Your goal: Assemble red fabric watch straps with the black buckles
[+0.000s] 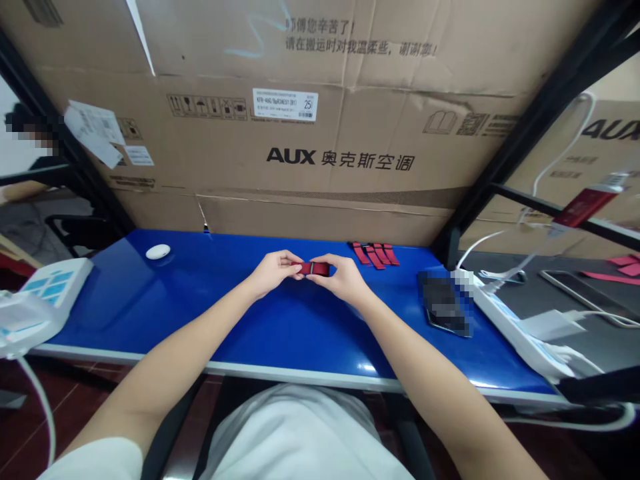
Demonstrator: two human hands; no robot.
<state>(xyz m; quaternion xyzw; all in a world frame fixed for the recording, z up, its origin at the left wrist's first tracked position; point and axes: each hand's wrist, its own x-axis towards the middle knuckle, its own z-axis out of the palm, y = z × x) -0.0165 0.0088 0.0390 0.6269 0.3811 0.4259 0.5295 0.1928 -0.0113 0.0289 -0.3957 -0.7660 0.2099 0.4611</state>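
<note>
Between my two hands, just above the blue tabletop (280, 327), is a short red webbing strap (320, 269) with a dark slide buckle (311, 268) across it. My left hand (276, 270) pinches the strap's left end between thumb and fingertips. At the looped right end, my right hand (341, 275) grips the strap with thumb and forefinger. Several similar red straps with dark buckles (375, 255) lie side by side at the back of the table, to the right of my hands.
A cardboard panel (240, 167) walls the table's back edge. A white oval object (158, 252) lies at left, near a white device (60, 287). To the right are a dark phone (447, 303), a power strip (515, 327) with cables, and a black frame post (500, 153).
</note>
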